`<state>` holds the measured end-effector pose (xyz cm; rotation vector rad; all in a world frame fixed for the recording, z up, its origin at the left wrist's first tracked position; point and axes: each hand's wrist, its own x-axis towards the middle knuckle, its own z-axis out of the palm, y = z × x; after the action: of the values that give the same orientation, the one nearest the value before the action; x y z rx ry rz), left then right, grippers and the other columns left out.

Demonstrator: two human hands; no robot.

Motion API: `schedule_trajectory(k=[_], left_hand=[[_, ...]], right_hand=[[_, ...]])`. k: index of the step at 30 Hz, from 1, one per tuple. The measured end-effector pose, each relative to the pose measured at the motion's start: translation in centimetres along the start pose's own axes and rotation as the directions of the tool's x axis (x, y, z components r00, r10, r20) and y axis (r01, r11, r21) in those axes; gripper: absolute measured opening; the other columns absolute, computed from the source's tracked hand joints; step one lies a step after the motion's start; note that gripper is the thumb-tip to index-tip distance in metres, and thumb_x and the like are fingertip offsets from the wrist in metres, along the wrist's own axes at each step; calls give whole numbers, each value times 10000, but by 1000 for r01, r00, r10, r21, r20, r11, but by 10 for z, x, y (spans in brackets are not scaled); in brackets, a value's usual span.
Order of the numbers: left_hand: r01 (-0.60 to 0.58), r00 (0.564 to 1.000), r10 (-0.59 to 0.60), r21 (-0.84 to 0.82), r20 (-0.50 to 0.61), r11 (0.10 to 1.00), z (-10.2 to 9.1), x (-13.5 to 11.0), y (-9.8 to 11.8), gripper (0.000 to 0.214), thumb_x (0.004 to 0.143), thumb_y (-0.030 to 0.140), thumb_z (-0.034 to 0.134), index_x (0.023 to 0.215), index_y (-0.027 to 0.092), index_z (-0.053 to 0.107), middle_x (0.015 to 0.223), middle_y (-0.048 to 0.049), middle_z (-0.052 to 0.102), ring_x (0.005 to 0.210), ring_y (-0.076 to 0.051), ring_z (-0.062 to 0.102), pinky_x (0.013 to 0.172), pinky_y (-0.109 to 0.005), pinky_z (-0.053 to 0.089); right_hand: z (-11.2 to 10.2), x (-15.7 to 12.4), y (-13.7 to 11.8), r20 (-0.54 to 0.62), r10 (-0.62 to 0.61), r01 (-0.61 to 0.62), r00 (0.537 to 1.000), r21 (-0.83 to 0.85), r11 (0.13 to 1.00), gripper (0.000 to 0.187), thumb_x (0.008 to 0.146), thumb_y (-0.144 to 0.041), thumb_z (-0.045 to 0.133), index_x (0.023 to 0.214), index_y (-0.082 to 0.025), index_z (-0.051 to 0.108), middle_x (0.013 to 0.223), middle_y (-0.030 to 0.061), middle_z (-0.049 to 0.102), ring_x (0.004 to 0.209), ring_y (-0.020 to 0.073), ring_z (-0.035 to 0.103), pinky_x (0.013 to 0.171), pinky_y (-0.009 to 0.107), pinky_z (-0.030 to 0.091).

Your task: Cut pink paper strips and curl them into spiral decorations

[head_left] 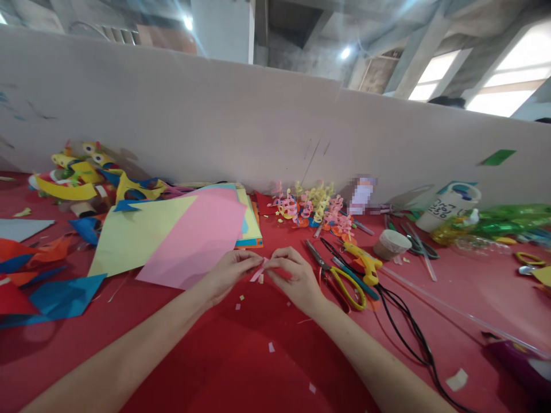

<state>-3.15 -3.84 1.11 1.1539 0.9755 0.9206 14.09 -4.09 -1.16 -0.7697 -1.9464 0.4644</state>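
My left hand (230,274) and my right hand (297,276) meet over the red table (258,355), fingertips pinched together on a small pink paper strip (259,272). The strip hangs between both hands just above the table. A pink paper sheet (202,238) and a pale yellow sheet (138,235) lie just left of my left hand. Scissors with yellow handles (340,278) and a yellow glue gun (365,264) lie right of my right hand.
Curled pink and yellow paper pieces (312,206) sit near the white partition (215,126). Blue, orange and red scraps (51,287) lie at the left, with paper figures (81,175) behind. A paper cup (391,244), a white bottle (447,206), a black cable (408,330) and green foil (512,221) are at the right.
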Motion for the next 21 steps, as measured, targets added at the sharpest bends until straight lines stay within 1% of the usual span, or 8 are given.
schedule_trajectory(k=[4, 6, 10, 14, 17, 21], left_hand=[[26, 997, -28, -28, -77, 999, 3, -1, 4, 198, 602, 349, 730, 628, 158, 687, 643, -11, 625, 652, -135, 535, 651, -254, 410], [29, 996, -32, -40, -87, 999, 4, -1, 4, 207, 580, 355, 741, 621, 159, 689, 645, -9, 618, 649, -130, 524, 637, -248, 402], [31, 996, -35, -53, -87, 998, 4, -1, 3, 189, 573, 339, 740, 603, 161, 684, 615, 2, 599, 615, -115, 501, 611, -240, 388], [37, 994, -43, -62, -100, 997, 3, 0, 2, 146, 599, 293, 721, 626, 153, 689, 632, -1, 618, 636, -118, 527, 638, -244, 401], [13, 995, -14, -13, -99, 1000, 3, 0, 1, 134, 632, 288, 700, 637, 155, 686, 638, -6, 629, 640, -127, 540, 646, -257, 406], [-61, 993, 72, 116, -93, 991, 2, 1, -1, 162, 677, 316, 674, 644, 157, 681, 663, -19, 636, 669, -145, 553, 686, -278, 413]], right_hand=[[1, -1, 1, -24, -25, 25, 999, -3, 1000, 124, 825, -161, 566, 875, -229, 657, 843, 34, 574, 803, 148, 580, 733, 263, 482], [1, -1, 2, -32, -28, 28, 999, 1, 1000, 122, 819, -147, 568, 862, -220, 656, 839, 36, 586, 796, 144, 583, 727, 255, 484], [1, 0, 2, -40, -31, 32, 999, 16, 999, 131, 814, -127, 563, 843, -217, 653, 834, 39, 608, 797, 146, 590, 723, 253, 491], [1, 0, 2, -33, -23, 24, 999, 16, 1000, 127, 813, -138, 566, 842, -225, 653, 834, 40, 612, 791, 151, 594, 708, 262, 498], [2, -1, 3, -35, -9, 10, 999, 37, 999, 119, 813, -144, 567, 844, -220, 653, 837, 43, 608, 790, 151, 594, 695, 260, 501], [4, -2, 3, -24, 64, -61, 998, 116, 991, 94, 805, -167, 582, 846, -220, 648, 835, 37, 592, 734, 134, 586, 638, 239, 504]])
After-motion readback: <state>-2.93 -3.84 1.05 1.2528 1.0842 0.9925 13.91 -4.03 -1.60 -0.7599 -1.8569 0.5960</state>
